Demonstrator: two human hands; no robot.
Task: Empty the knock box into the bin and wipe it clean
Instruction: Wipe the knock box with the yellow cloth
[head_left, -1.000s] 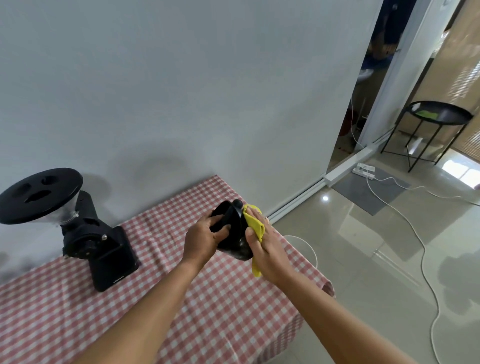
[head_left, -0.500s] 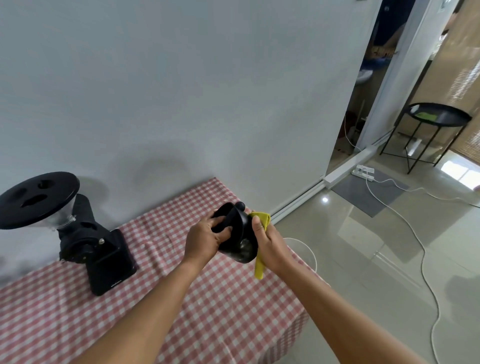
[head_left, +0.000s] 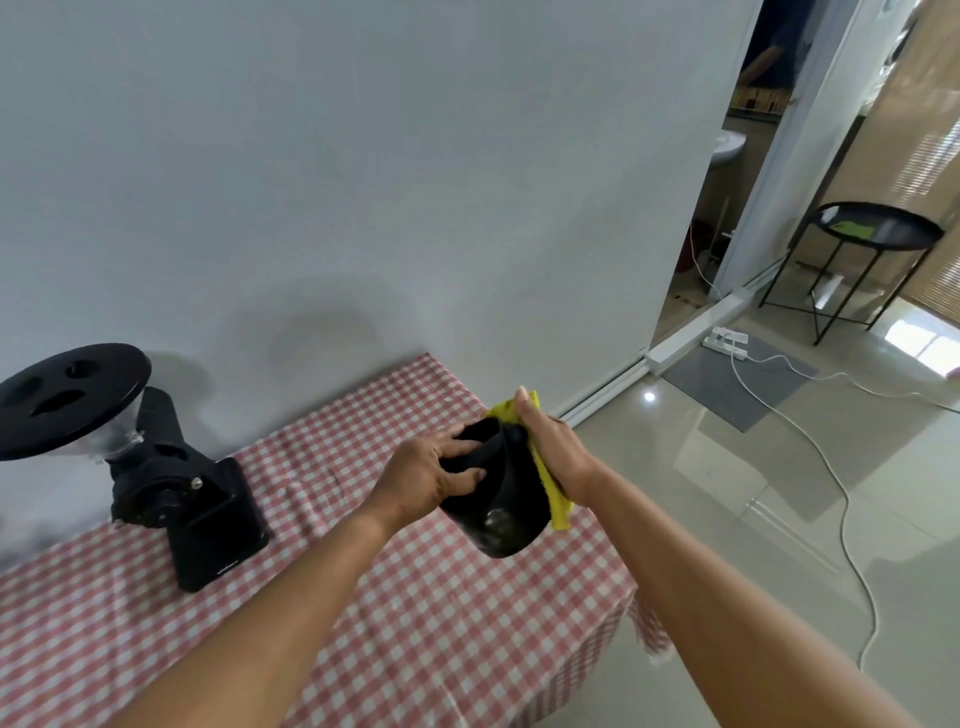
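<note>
A black knock box (head_left: 501, 512) is held tilted in the air above the right end of the table, its base turned toward me. My left hand (head_left: 434, 475) grips its rim from the left, fingers hooked over the edge. My right hand (head_left: 553, 449) presses a yellow cloth (head_left: 550, 488) flat against the box's right side. The cloth shows above my fingertips and hangs below my palm. The inside of the box is hidden. No bin is in view.
A black coffee grinder (head_left: 171, 483) with a round hopper lid stands at the left on the red-checked tablecloth (head_left: 415, 623). A white wall runs behind. On the floor at right lie a white cable (head_left: 831, 467), a power strip and a grey mat; a black side table (head_left: 878, 234) stands farther off.
My right hand has slid the yellow cloth up along the knock box's right side, and the box has tilted so its base faces me more. My left hand keeps its grip.
</note>
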